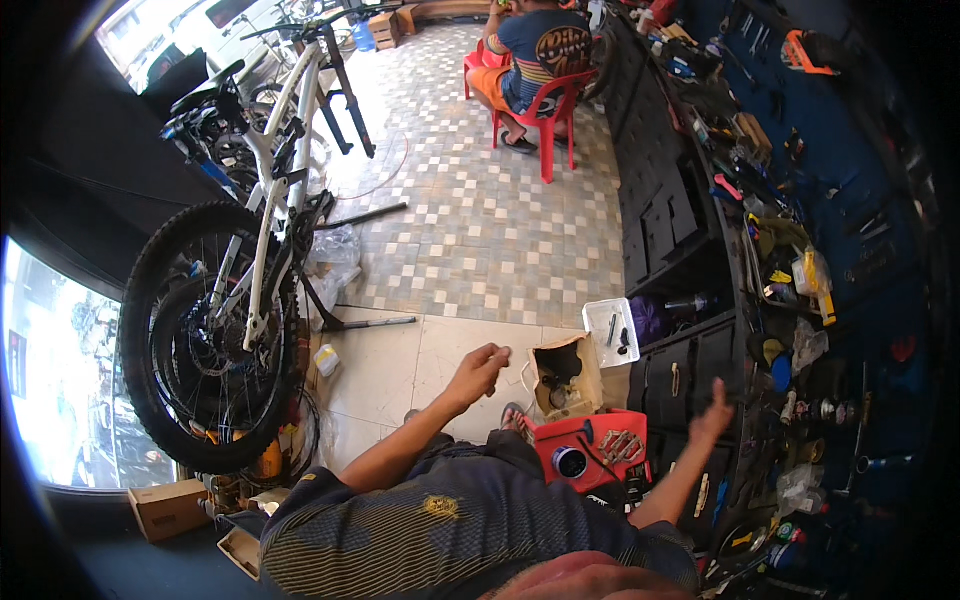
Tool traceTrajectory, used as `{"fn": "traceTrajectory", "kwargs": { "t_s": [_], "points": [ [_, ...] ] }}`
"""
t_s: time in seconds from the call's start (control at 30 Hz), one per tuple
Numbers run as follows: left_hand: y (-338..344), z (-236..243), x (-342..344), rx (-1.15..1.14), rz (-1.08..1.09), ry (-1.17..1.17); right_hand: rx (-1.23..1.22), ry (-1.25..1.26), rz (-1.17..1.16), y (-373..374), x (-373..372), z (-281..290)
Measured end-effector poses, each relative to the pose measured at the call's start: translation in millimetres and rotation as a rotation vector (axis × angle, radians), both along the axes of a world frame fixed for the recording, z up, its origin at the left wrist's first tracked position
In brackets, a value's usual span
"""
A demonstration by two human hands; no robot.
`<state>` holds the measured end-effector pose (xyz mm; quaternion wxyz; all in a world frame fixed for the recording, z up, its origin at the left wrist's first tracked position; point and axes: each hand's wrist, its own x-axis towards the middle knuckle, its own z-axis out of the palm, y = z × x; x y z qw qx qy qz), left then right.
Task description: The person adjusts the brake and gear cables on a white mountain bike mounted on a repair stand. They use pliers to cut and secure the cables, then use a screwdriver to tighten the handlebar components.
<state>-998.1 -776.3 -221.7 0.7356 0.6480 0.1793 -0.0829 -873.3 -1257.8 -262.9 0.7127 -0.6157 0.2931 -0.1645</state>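
My left hand (478, 376) hangs in the air over the pale floor, left of an open cardboard box (568, 405). Its fingers are curled in, and no object shows in them. To the right, my right hand (712, 412) has its fingers stretched out and slightly blurred, with nothing seen in it. It is in front of the dark drawers beside the workbench. Between my forearms is a red stool or tray top (555, 437) bearing a round dark container (569, 462) and several small metal parts (622, 447). A white tray (596, 318) with a few small dark items lies behind the box.
A white mountain bike (268, 190) without a front wheel stands at left. The cluttered workbench (745, 300) runs along the right, below a blue tool wall (850, 200). Farther off, a person (545, 60) sits on a red plastic chair (548, 120). A small carton (168, 508) is at lower left.
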Motion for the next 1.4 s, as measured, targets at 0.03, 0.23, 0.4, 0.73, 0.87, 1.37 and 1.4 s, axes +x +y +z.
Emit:
{"fn": "traceTrajectory", "kwargs": {
  "t_s": [0.03, 0.23, 0.4, 0.73, 0.87, 1.37, 1.4],
  "points": [
    [-7.5, -0.9, 5.3, 0.111, -0.064, -0.070, -0.076, -0.055, 0.062, 27.5, -4.7, -19.6],
    [6.3, 12.4, -5.8, 0.596, -0.178, -0.161, 0.047, -0.006, 0.481, 336.0, -56.9, -22.9],
    [103.7, 4.9, -57.8, 0.515, -0.049, -0.159, -0.010, -0.137, 0.915, 468.0, -118.1, 17.1],
    [295.8, -13.6, -228.8, 0.439, 0.128, -0.094, 0.208, -0.112, 1.790, 583.9, -210.9, 42.6],
    [296.2, -11.6, -251.5, 0.089, 0.164, -0.160, 1.125, -0.053, 1.820, 625.4, -240.0, 64.2],
    [383.9, -11.0, -340.5, 0.957, -0.191, -0.014, 0.543, -0.164, 1.478, 616.5, -221.0, 50.1],
    [384.7, -7.9, -336.3, 0.955, -0.014, -0.001, 0.472, -0.175, 1.483, 616.4, -219.5, 51.0]
  ]
}}
